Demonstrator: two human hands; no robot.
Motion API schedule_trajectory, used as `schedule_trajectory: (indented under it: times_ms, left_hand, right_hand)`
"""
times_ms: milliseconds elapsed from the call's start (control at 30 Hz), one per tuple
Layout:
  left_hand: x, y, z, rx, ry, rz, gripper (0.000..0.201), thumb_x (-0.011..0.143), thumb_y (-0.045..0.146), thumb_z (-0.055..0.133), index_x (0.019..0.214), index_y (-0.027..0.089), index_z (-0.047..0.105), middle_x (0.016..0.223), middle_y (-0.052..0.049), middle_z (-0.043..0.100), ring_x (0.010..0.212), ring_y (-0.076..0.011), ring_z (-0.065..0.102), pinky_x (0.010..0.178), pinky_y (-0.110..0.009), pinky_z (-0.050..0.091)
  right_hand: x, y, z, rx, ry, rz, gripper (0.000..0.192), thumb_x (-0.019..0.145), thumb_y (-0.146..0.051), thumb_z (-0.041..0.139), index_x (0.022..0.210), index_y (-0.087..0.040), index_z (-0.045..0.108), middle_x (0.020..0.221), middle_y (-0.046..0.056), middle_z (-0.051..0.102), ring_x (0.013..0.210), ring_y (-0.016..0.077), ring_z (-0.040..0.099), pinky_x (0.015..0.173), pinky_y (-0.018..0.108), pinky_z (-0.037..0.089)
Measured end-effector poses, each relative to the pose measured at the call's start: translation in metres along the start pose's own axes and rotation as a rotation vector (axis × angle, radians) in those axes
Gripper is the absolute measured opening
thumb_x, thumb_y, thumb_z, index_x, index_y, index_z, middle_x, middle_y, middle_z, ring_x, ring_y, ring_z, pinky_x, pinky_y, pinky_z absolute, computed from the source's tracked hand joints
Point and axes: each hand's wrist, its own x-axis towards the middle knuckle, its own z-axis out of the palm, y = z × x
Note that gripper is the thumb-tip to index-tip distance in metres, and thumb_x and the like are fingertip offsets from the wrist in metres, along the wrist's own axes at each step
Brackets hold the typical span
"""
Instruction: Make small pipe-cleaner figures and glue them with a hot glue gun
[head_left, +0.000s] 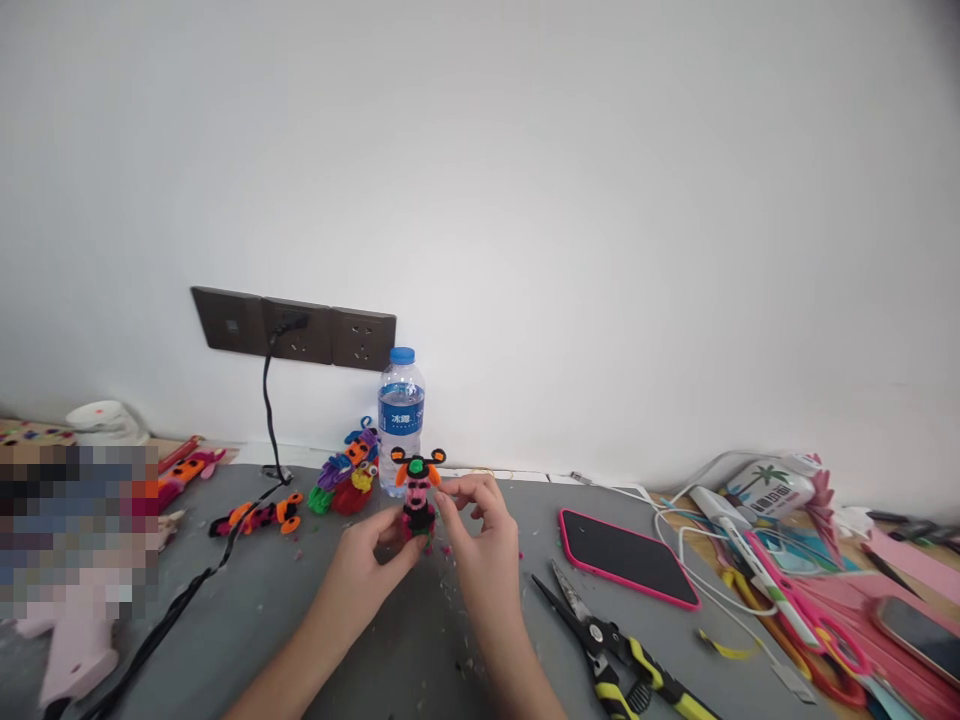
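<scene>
A small pipe-cleaner figure [418, 492] stands upright above the grey mat, pink and black with orange ears, a green top and black antennae ending in orange-centred curls. My left hand [367, 562] has its thumb and fingers closed round the lower body. From the other side, my right hand [484, 540] pinches at the figure near its right ear, the other fingers curled. Just behind stands a water bottle [401, 420] with a blue cap. More pipe-cleaner figures [349, 465] rest left of the bottle, and an orange, pink and black one [259, 515] lies nearer the cable.
Pliers with yellow-black handles [596, 635] lie open on the grey mat [300, 600], right of my forearm. Beyond them are a pink-edged phone [628, 558], white cables and scissors [832, 640]. A black cable [176, 610] runs from the wall socket past a pink glue gun [79, 655].
</scene>
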Motion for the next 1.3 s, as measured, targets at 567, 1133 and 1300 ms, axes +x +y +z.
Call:
schedule_trajectory:
  times_ms: [567,1133,1300]
  left_hand:
    - [0.0007,-0.0027,-0.0002,0.032,-0.041,0.038,0.034,0.081,0.029,0.060,0.110,0.014,0.068,0.098,-0.009,0.077,0.088,-0.0250,0.071,0.078,-0.033,0.055]
    - [-0.0010,0.0004,0.0017,0.083,-0.031,0.046,0.031,0.080,0.025,0.060,0.108,0.016,0.070,0.088,-0.005,0.076,0.085,-0.0249,0.070,0.075,-0.030,0.054]
    - [-0.0016,0.0026,0.0013,0.099,-0.029,0.057,0.031,0.080,0.024,0.060,0.108,0.017,0.070,0.091,-0.005,0.077,0.085,-0.0241,0.070,0.076,-0.030,0.054]
  right_hand:
    - [-0.0003,0.0035,0.0014,-0.038,-0.003,-0.003,0.013,0.084,-0.024,0.055,0.073,-0.020,0.061,0.078,0.002,0.058,0.071,0.0173,0.053,0.064,0.027,0.041]
    - [0.0001,0.0049,-0.0001,-0.050,-0.003,0.038,0.016,0.083,-0.031,0.056,0.073,-0.020,0.062,0.074,0.002,0.056,0.068,0.0176,0.050,0.063,0.028,0.039]
    - [0.0010,0.0066,-0.0001,-0.042,-0.004,0.030,0.014,0.080,-0.028,0.057,0.070,-0.019,0.061,0.071,0.001,0.054,0.064,0.0165,0.048,0.061,0.028,0.039]
